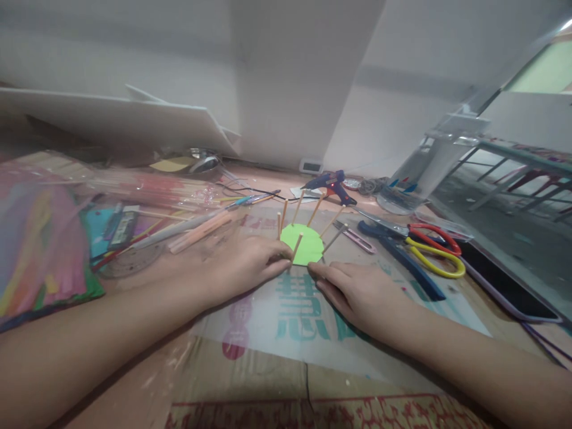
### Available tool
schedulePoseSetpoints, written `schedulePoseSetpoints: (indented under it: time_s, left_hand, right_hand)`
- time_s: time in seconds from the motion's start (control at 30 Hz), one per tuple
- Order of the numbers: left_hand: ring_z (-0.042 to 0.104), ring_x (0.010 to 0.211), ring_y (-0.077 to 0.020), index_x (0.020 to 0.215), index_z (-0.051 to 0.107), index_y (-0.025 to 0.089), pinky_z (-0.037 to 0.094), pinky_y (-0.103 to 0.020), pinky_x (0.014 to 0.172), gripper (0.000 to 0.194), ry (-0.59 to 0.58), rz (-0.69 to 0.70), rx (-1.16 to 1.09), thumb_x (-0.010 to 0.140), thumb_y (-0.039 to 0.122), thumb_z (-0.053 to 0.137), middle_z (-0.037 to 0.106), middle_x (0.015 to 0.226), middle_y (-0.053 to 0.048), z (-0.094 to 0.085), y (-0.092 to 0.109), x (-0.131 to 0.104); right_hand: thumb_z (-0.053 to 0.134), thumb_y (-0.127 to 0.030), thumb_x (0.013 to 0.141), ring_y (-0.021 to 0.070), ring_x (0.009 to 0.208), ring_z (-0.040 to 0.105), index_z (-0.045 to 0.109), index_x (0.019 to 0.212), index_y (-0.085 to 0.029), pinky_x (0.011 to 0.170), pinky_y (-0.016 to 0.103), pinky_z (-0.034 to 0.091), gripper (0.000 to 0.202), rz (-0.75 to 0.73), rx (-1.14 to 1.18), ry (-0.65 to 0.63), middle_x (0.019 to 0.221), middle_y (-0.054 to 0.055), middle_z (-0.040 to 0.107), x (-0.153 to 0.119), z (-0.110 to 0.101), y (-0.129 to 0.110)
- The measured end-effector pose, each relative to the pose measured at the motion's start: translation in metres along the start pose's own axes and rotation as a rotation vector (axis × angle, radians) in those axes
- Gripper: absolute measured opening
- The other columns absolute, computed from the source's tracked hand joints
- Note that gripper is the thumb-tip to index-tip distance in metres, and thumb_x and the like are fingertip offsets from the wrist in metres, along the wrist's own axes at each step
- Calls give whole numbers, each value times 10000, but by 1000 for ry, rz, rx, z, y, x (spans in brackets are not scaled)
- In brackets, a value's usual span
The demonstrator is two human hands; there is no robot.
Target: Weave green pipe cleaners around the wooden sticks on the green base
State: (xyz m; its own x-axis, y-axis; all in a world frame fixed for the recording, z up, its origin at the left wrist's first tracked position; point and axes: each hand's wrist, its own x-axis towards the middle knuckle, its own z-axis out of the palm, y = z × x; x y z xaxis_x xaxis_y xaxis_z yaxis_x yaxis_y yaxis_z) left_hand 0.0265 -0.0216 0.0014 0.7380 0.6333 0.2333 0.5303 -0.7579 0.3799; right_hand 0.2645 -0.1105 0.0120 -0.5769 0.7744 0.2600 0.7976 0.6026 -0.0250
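Note:
A bright green round disc (308, 241) lies on the plastic-covered table, with several thin wooden sticks (316, 208) standing around its edge, some leaning outward. My left hand (250, 262) is at its front left; thumb and forefinger close on the rim, beside the foot of the front wooden stick (298, 245). Whether they also pinch that stick is hard to see. My right hand (361, 292) rests at the front right, its forefinger tip touching the disc's front edge while the thumb sits apart below.
Behind the disc lies a blue glue gun (330, 183) with a red light. To the right are a pink cutter (357, 238), blue-handled pliers (411, 268), red-and-yellow scissors (435, 253), a phone (504, 280) and a clear container (402, 193). Colourful packed craft material (49, 238) fills the left.

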Motion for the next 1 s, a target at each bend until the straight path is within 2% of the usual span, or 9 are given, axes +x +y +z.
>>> schedulePoseSetpoints:
  time_s: [0.2,0.5,0.8,1.0]
  left_hand:
    - [693,845,-169,1053,721,264,444,-264,712,214,6,12,-1,944,321,546,769,1013,15,-1,0,0]
    - [699,848,-168,1052,723,269,449,-270,711,212,3,8,-2,941,318,549,770,1002,24,-1,0,0]
    - [698,841,-173,1058,726,261,454,-269,714,224,-2,10,11,945,325,542,771,1004,10,-1,0,0]
    - [690,814,-168,1053,724,274,445,-263,685,218,8,8,13,942,329,545,770,990,12,0,-1,-1]
  right_hand:
    - [460,-203,990,188,723,685,620,1170,-149,630,297,485,248,-20,-31,-7,854,57,723,1,-1,1]
    - [468,-203,984,204,774,717,602,1161,-151,675,316,529,228,12,-8,-3,912,71,748,1,0,-2]
    - [475,-211,984,220,814,724,575,1238,-124,678,334,542,287,5,-10,33,979,97,751,1,2,0]
    - [462,-203,989,211,784,716,602,1202,-132,670,326,529,265,2,-11,13,927,83,746,1,-1,-1]
